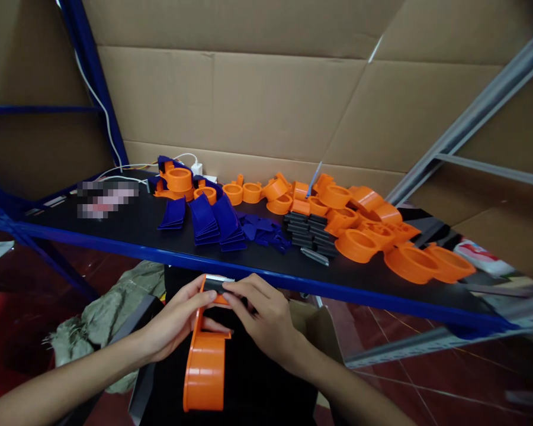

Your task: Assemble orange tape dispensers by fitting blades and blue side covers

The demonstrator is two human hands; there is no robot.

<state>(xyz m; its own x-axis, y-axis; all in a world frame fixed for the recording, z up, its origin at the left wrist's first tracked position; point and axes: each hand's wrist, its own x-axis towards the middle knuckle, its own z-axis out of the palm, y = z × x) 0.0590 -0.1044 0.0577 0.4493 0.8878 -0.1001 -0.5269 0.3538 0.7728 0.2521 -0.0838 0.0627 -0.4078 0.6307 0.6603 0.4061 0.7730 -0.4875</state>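
Low in the middle of the frame, both hands meet on one orange tape dispenser, which is below the front edge of the shelf and in front of the person's body. The left hand grasps its upper neck from the left side, with the thumb on top. The right hand pinches a small black piece with a toothed metal strip at the dispenser's top end; its fingers cover most of that piece, so I cannot tell how it sits on the orange body. The lower end of the dispenser is a round drum, and its far side is hidden.

Above the hands, a black shelf with blue edge crosses the frame on a slant. On it lie stacks of blue plates in the centre left, a stack of black pieces beside them, and many orange rings toward the right. The rings overlap, so their number is hard to make out.

At the upper left of the shelf one patch is blurred and nothing is readable there. At the right edge a red and white package shows some print, too small to read. Brown cardboard fills the background.
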